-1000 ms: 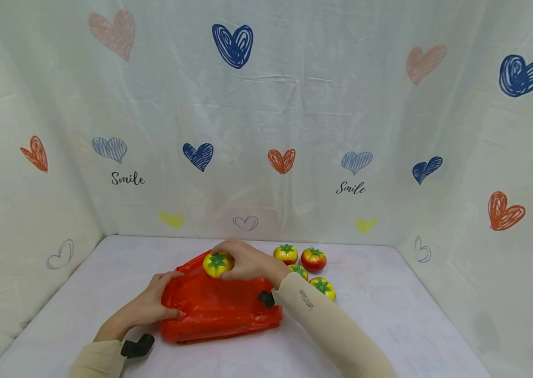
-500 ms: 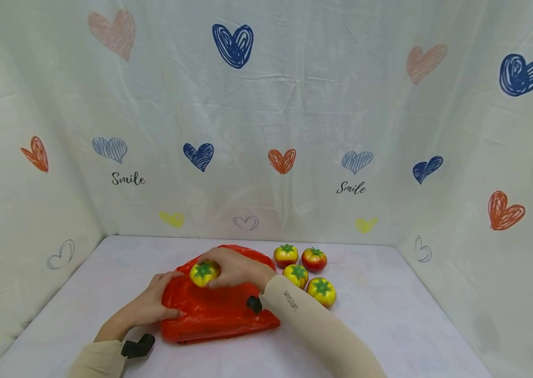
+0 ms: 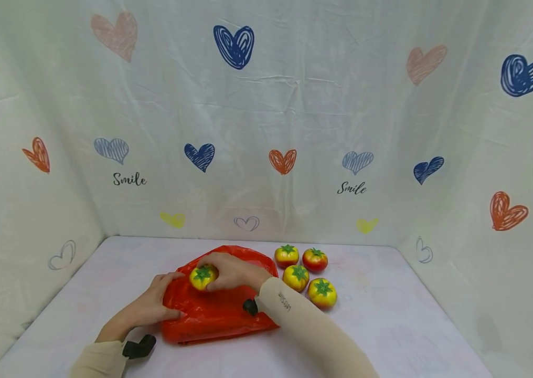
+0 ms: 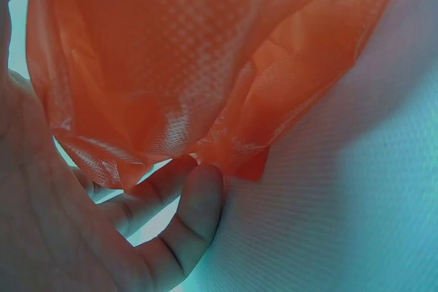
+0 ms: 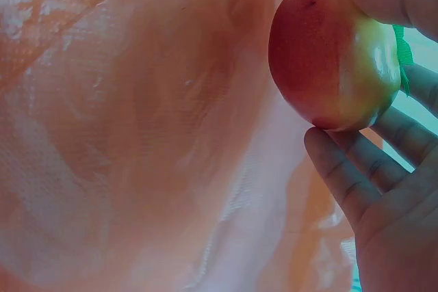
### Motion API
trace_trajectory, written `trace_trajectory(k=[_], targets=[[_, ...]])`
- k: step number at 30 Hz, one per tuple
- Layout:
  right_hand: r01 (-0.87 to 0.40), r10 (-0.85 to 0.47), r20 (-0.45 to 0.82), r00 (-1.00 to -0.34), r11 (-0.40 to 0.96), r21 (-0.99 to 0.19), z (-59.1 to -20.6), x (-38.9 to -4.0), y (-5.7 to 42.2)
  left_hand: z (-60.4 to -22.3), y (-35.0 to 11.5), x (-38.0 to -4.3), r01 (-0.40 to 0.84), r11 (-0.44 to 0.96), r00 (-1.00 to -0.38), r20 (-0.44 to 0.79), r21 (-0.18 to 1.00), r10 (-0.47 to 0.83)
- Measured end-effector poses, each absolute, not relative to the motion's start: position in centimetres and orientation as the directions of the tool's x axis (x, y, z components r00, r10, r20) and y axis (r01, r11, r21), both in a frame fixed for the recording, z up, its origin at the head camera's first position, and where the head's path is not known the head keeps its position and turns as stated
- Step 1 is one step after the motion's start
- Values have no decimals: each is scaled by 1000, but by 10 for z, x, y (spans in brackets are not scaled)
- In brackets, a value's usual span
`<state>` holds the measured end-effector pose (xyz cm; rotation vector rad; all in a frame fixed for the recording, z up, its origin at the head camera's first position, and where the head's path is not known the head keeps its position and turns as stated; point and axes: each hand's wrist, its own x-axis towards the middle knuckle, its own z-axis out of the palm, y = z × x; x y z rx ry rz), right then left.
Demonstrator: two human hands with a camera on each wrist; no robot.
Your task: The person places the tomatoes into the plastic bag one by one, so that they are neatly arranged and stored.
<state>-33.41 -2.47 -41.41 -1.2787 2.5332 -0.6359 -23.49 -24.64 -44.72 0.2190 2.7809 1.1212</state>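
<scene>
A red plastic bag (image 3: 210, 315) lies on the table, its wide mouth spread toward the far side. With its fingers and thumb, my left hand (image 3: 152, 303) holds the bag's left side; in the left wrist view, thumb and fingertip meet at the crumpled edge of the bag (image 4: 164, 52). Over the bag's mouth, my right hand (image 3: 234, 272) grips a yellow-and-red tomato (image 3: 202, 278) with a green leafy top. Seen from the right wrist, thumb and fingers hold the tomato (image 5: 321, 59) by its sides, with the bag's film close beside it.
Several similar tomatoes sit right of the bag: two at the back (image 3: 287, 256) and two nearer (image 3: 322, 294), close to the right sleeve (image 3: 309, 325). Behind the white table (image 3: 380, 315) hangs a pale curtain (image 3: 313, 115) with printed hearts.
My right hand has moved left and slightly nearer with the tomato, over the bag, whose far rim now shows more. The left hand has kept its place.
</scene>
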Motion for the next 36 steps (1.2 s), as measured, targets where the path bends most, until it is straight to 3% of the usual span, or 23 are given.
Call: trace_trajectory(k=[36], targets=[[-681, -785, -27, -619, 554, -479, -427, -340, -29, -449, -246, -234, 89, 727, -984, -55, 681, 172]])
